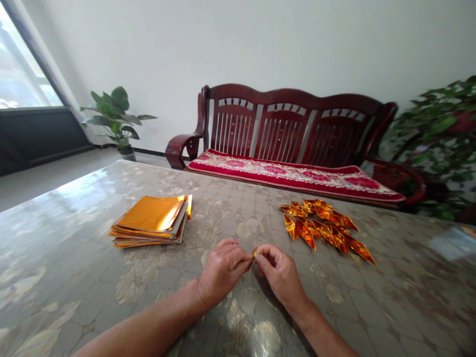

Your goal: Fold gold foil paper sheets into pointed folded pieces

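Observation:
Between my two hands is a small piece of gold foil paper (255, 252), mostly hidden by the fingers. My left hand (225, 265) pinches it from the left, fingers closed. From the other side my right hand (278, 270) grips it between thumb and fingertips. Left of my hands lies a stack of gold foil paper sheets (148, 214), its edges uneven. To the right, several folded gold foil paper pieces (327, 229) with pointed ends lie in a loose cluster.
The table (134, 282) has a shiny, flower-patterned cover. A clear plastic item (451, 243) lies near its right edge. Beyond stands a dark red wooden bench (282, 129) with a red floral cushion (297, 173). Potted plants (115, 116) flank the bench.

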The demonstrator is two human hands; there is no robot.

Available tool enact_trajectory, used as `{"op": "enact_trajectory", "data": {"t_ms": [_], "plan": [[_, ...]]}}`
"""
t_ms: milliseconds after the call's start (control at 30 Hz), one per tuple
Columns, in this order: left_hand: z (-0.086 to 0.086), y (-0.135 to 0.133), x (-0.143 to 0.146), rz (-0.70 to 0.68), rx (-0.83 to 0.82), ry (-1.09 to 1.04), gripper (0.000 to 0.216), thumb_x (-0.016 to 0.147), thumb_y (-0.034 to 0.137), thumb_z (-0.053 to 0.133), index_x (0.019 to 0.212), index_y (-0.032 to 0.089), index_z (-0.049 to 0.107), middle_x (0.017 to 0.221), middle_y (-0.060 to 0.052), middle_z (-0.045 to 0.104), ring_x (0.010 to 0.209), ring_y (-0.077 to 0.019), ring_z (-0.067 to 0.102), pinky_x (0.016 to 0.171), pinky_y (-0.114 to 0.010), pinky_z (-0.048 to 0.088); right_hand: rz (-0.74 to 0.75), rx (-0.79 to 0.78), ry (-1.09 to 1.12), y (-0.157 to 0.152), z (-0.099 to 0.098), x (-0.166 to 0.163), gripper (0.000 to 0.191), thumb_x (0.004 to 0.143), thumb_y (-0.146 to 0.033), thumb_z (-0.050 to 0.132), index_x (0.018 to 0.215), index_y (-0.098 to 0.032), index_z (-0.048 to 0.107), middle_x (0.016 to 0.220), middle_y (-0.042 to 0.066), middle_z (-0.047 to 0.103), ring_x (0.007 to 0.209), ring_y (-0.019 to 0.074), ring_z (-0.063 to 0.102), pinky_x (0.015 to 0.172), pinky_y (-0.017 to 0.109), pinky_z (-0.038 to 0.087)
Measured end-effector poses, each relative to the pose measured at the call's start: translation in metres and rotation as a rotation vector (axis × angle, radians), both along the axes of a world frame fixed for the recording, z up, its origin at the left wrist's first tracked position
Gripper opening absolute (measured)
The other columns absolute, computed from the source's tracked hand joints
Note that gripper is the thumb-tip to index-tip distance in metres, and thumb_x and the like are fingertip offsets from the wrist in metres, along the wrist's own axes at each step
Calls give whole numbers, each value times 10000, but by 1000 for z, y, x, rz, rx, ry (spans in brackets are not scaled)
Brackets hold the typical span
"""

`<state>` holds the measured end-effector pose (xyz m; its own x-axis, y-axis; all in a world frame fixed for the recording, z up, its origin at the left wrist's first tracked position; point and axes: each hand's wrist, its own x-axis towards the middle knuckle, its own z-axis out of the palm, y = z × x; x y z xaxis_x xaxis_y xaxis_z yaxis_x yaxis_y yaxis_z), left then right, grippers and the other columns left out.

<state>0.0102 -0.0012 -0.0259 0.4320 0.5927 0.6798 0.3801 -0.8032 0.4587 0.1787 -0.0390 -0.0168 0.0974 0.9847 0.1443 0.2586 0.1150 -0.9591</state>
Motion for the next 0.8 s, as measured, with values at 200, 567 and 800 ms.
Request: {"op": "enact_trajectory", "data": {"t_ms": [200, 567, 800], "plan": [[-1, -1, 1, -26, 4, -6, 143, 904, 173, 634, 779, 192, 700, 646, 28, 671, 596, -106, 605, 932, -316, 468, 79, -25, -2, -1, 1, 0, 217, 843, -391, 560, 742, -201, 530, 560, -63, 448, 485, 101, 422, 462, 211, 343], [0, 1, 1, 1, -11, -45, 134, 892, 168, 639, 780, 208, 700, 652, 28, 684, 595, -113, 608, 912, -315, 487, 66, -63, 37, 2, 0, 0, 265, 812, -442, 628, 762, -186, 582, 579, -46, 498, 504, 111, 463, 481, 219, 363], [-2, 1, 2, 8, -28, -45, 142, 900, 195, 623, 793, 213, 714, 645, 17, 683, 611, -124, 618, 873, -307, 502, 46, 2, 1, -2, 3, 2, 227, 812, -388, 638, 722, -185, 595, 563, -45, 486, 502, 106, 448, 477, 212, 348]]}}
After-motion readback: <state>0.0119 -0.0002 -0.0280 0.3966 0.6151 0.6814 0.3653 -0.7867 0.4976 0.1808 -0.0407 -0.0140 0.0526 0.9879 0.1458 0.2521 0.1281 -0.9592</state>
